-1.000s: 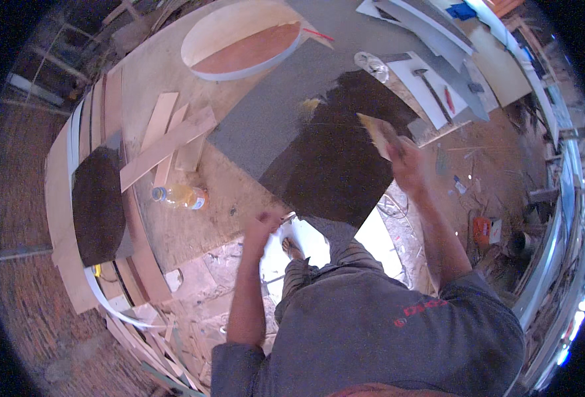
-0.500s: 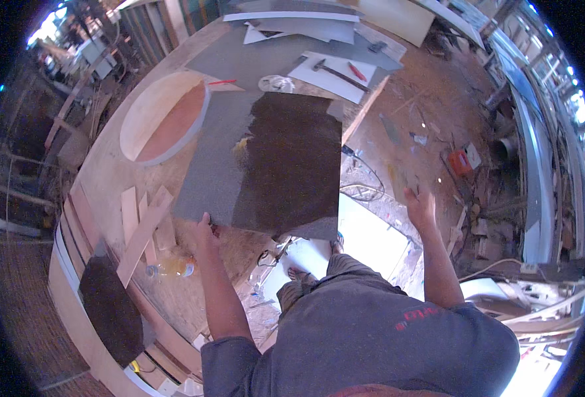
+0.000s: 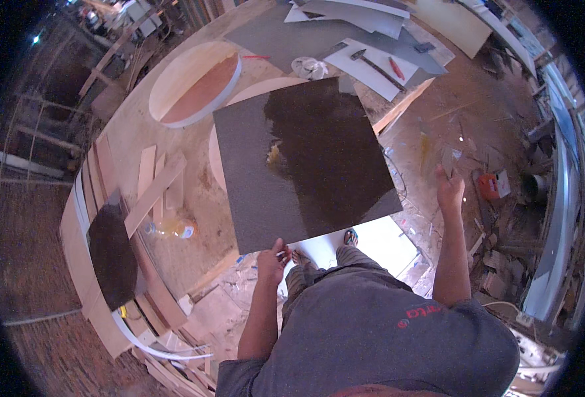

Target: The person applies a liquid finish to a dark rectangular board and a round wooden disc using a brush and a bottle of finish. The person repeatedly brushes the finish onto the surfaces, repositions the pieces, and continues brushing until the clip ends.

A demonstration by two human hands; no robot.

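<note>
My left hand [image 3: 272, 263] grips the near edge of a square dark grey sheet [image 3: 252, 185], whose right half is coated with a wet-looking darker brown layer [image 3: 332, 152]. A small yellowish dab [image 3: 273, 155] sits near the sheet's middle. Off to the right of the sheet, my right hand [image 3: 450, 190] holds a flat spreader [image 3: 450, 159], its blade hard to make out. Behind the sheet are a pale round piece [image 3: 266, 86], an oval wooden ring frame [image 3: 163, 83] and a crumpled whitish item [image 3: 309, 67].
A white board with a hammer [image 3: 382, 69] and red tool [image 3: 395, 67] lies at the back. Wood strips [image 3: 160, 185], a bottle [image 3: 180, 229] and another dark piece [image 3: 110, 258] are left. An orange container [image 3: 492, 185] stands right, among scraps. My feet [image 3: 349, 238] are below.
The spreader has been lifted away from the sheet to the right. My left hand has taken the sheet's edge, and the sheet has turned, uncovering the pale round piece behind it.
</note>
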